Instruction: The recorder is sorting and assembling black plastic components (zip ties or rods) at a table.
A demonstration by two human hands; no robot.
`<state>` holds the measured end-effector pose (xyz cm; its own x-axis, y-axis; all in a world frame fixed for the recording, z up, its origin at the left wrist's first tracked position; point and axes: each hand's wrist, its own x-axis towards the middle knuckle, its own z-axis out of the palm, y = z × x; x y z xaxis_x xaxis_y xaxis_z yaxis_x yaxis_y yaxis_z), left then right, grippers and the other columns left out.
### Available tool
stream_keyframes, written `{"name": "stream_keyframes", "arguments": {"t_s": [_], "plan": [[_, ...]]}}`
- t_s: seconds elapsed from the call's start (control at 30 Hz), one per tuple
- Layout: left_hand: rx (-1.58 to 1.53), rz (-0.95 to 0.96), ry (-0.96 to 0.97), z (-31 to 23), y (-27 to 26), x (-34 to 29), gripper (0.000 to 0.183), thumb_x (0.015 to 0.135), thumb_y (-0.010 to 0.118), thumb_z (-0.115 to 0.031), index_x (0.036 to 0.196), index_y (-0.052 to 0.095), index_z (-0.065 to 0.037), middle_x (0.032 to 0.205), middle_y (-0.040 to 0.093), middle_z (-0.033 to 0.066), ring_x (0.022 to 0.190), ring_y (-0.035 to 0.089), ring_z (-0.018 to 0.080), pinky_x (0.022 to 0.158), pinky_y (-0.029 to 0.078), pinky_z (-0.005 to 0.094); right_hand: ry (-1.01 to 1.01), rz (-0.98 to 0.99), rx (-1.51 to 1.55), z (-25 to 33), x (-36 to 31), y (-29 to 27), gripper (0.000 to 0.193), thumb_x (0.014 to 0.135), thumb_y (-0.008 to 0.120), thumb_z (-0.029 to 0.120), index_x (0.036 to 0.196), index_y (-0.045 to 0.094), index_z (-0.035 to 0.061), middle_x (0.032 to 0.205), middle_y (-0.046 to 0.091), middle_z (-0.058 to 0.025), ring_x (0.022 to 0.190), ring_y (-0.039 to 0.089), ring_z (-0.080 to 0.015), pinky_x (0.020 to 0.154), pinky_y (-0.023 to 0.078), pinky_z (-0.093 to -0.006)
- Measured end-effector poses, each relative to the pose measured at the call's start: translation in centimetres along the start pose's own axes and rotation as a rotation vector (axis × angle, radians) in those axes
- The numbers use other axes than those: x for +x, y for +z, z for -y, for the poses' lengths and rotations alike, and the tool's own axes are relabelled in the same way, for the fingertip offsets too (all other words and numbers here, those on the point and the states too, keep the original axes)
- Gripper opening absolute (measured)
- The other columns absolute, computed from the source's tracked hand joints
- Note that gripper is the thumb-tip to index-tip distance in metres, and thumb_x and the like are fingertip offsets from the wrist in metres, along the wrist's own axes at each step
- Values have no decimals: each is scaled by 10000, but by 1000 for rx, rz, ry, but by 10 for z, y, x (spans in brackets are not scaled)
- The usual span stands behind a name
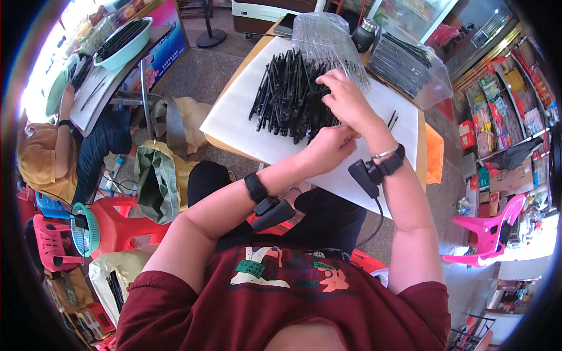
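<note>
A thick heap of thin black sticks (pixel 284 96) lies on the white-topped table (pixel 234 120) in front of me. My right hand (pixel 349 105) reaches over the heap's right edge, fingers bent and thumb apart from the forefinger, with nothing visible between them. Just below it, my left hand (pixel 329 150) is closed with its fingertips pressed together; whatever they may hold is hidden. Beyond the heap lies a clear plastic bag (pixel 322 35) with thin pale sticks showing at its near side. A few loose black sticks (pixel 393 120) lie to the right of my right wrist.
A clear plastic tub (pixel 404 64) of wrapped sticks and a dark flask (pixel 365 35) stand at the table's far right. An orange basket (pixel 434 153) is beside the table. At left, another person (pixel 50 146) sits by a table with a white basin (pixel 124 44). A red stool (pixel 117 219) stands nearby.
</note>
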<state>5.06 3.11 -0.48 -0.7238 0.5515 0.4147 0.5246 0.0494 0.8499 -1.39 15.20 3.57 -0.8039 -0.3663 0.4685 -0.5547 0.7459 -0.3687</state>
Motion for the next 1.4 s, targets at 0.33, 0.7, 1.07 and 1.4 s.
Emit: {"name": "stream_keyframes", "arguments": {"t_s": [0.33,0.7,1.07,1.4], "plan": [[-799,-20,-400,-17,-25,-28,372,999,406,-224,1196,465,86,899,594,117,755,624,182,699,540,307,48,68,-76,51,-50,-53,175,815,551,14,984,583,-18,976,604,-172,891,592,-362,754,490,-403],[-1042,30,-546,-15,-21,-25,239,924,426,-72,1102,484,77,841,581,128,714,642,232,655,554,322,256,-70,78,75,-89,-51,214,831,476,-50,996,600,7,1008,634,-130,870,646,-270,744,522,-313],[-903,184,-623,-22,-65,-40,314,925,414,-80,1218,385,31,906,521,103,714,651,232,587,580,310,447,81,-319,-54,-61,0,156,778,548,144,788,601,-2,827,633,-216,781,602,-400,728,467,-472],[-779,278,-527,-26,-68,-41,312,911,436,-29,1217,409,28,893,546,89,721,644,195,581,572,278,689,-8,-26,-15,-45,-42,172,840,519,122,938,567,-11,673,582,-92,636,592,-190,593,465,-317]]}}
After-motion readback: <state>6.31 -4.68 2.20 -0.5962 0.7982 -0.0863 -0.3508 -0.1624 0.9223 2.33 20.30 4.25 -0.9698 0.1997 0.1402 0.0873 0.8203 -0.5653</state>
